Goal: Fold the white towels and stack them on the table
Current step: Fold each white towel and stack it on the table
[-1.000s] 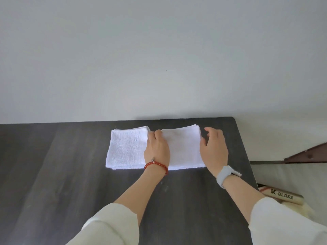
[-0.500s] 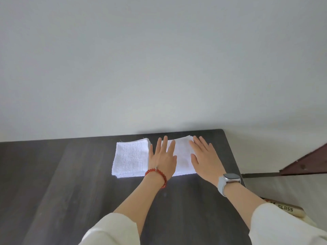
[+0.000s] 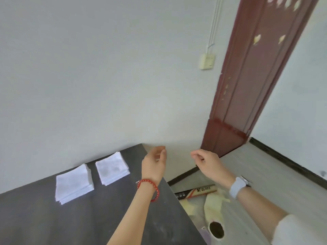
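Dark table point(image 3: 88, 218): two folded white towel stacks, left stack point(image 3: 74, 185) and right stack point(image 3: 113, 167), set side by side, narrowly apart, near the wall. Left hand point(image 3: 154, 164), red bracelet point(image 3: 148, 189), raised over the table corner, loosely curled, nothing held. Right hand point(image 3: 208, 164), grey watch point(image 3: 238, 186), beyond the edge, likewise empty. Floor below: labelled tube point(image 3: 196, 191), yellow cloth point(image 3: 214, 205). Red door frame point(image 3: 247, 82) behind.

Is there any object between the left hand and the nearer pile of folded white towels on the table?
No. The left hand hangs empty above the table's right edge, and only bare dark tabletop lies between it and the nearer towel pile. The second pile sits farther left, apart from the first.
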Tool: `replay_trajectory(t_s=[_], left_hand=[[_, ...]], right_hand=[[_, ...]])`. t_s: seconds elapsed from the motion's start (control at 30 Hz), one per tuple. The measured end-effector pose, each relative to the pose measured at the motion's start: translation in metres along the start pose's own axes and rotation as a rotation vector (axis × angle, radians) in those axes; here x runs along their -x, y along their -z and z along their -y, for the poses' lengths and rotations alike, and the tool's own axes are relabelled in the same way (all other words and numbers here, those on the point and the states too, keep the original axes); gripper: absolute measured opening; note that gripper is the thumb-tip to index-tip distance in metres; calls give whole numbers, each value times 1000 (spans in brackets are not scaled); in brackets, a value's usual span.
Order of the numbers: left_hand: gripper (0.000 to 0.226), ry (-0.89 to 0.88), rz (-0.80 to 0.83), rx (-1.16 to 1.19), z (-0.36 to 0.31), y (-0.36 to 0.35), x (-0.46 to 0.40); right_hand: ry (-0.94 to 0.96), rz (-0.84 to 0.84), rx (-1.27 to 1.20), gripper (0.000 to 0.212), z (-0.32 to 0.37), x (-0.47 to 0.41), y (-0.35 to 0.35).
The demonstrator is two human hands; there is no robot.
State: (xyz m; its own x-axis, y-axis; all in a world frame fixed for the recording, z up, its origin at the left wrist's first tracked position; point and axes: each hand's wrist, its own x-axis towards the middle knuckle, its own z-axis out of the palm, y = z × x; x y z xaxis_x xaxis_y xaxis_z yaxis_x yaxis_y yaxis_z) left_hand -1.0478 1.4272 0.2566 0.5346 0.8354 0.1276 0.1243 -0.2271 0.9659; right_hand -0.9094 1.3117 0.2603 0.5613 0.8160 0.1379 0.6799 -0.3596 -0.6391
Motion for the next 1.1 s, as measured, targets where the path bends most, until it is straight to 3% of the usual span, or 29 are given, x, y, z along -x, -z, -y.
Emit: replay_trajectory(t_s=[0.2, 0.4, 0.7, 0.9, 1.1], left_hand=[[18, -165, 350, -37, -77, -178, 72], [19, -379, 752, -22, -152, -389, 199], [17, -441, 1130, 107, -246, -646, 412], [19, -501, 1245, 63, -265, -792, 480], [18, -490, 1240, 9, -275, -971, 492]], right_hand=[[-275, -313, 73, 22, -100, 140, 151], [-620, -613, 104, 23, -222, 321, 295], [-962, -943, 83, 24, -373, 568, 464], [-1023, -1011, 38, 26, -482, 636, 539], [-1024, -1024, -24, 26, -628, 654, 626]])
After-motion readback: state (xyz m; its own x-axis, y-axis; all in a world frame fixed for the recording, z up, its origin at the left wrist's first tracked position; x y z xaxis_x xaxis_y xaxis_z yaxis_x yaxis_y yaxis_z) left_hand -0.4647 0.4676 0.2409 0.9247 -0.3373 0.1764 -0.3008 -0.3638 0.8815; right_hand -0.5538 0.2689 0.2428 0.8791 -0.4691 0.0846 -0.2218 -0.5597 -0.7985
